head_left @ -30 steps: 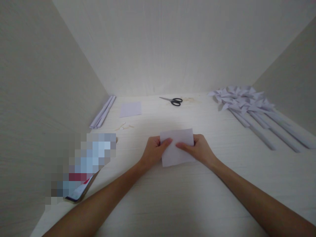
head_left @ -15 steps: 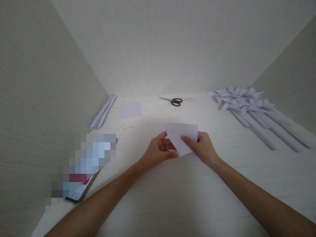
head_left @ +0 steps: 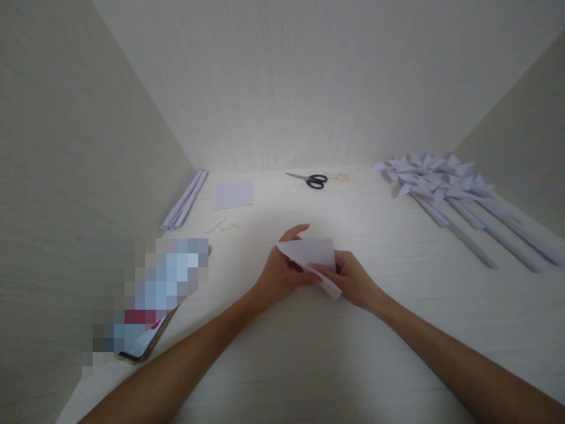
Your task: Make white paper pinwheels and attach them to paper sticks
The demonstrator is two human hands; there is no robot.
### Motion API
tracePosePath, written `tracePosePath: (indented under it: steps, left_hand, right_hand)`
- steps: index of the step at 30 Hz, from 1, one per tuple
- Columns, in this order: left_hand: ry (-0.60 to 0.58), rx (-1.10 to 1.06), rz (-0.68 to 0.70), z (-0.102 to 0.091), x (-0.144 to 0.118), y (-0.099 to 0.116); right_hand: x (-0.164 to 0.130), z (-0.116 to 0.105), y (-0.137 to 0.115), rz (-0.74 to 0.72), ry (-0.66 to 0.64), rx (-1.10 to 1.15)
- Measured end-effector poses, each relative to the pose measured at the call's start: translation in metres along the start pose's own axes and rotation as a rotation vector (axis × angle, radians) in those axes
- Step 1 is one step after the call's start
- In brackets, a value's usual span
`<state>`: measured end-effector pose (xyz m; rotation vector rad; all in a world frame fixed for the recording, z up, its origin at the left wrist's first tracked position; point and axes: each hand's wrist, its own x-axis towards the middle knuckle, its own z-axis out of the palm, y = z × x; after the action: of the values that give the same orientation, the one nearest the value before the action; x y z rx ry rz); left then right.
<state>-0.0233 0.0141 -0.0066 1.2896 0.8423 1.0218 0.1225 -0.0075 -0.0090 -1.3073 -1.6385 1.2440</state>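
Between my two hands is a white sheet of paper [head_left: 312, 252], held over the middle of the table, with its lower edge bent and one corner pointing down toward me. My left hand [head_left: 285, 268] grips its left side; the thumb presses near the lower fold while the index finger sticks out behind the sheet. On the other side, my right hand [head_left: 348, 277] pinches the paper with the thumb in front and the other fingers behind, partly hidden. The thumbs of both hands nearly meet at the bend.
Scissors [head_left: 309, 179] with black handles lie at the back beside small scraps. A square paper [head_left: 234, 195] lies left of them, near rolled paper sticks [head_left: 184, 200]. Paper pinwheels [head_left: 435, 176] on sticks are piled at right. A partly blurred phone [head_left: 152, 338] stands at left.
The paper has moved left and a little toward me, and its lower part is now bent over. My left index finger has stretched out behind it; my right hand has shifted left.
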Motion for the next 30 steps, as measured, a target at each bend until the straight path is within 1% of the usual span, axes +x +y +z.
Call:
tracePosePath:
  steps: [4, 7, 9, 12, 14, 18, 20, 23, 30]
  left_hand:
    - [0.037, -0.024, 0.015, 0.000, 0.001, 0.001]
    - [0.076, -0.037, -0.031, 0.000, 0.001, 0.004]
    - [0.097, -0.059, -0.063, 0.000, 0.001, 0.005]
    - [0.118, -0.081, -0.082, 0.001, 0.002, 0.007]
    - [0.135, -0.087, -0.085, 0.001, 0.002, 0.007]
    - [0.209, -0.080, -0.095, 0.001, 0.003, 0.006]
    - [0.239, -0.051, -0.100, 0.001, 0.003, 0.006]
    - [0.235, -0.017, -0.097, 0.001, 0.003, 0.004]
    - [0.218, 0.027, -0.087, 0.000, 0.003, 0.001]
  right_hand:
    - [-0.002, 0.001, -0.006, -0.123, -0.077, 0.056]
    - [-0.004, 0.001, -0.011, -0.176, -0.105, 0.065]
    - [-0.004, 0.001, -0.011, -0.191, -0.099, 0.045]
    - [-0.004, 0.001, -0.008, -0.178, -0.068, 0.014]
    - [-0.004, 0.000, -0.005, -0.151, -0.054, 0.039]
    - [-0.002, -0.005, 0.001, -0.097, -0.045, 0.246]
    - [-0.001, -0.007, 0.003, -0.086, -0.012, 0.362]
    - [0.001, -0.008, 0.006, -0.057, 0.057, 0.433]
    - [0.002, -0.007, 0.004, -0.034, 0.134, 0.422]
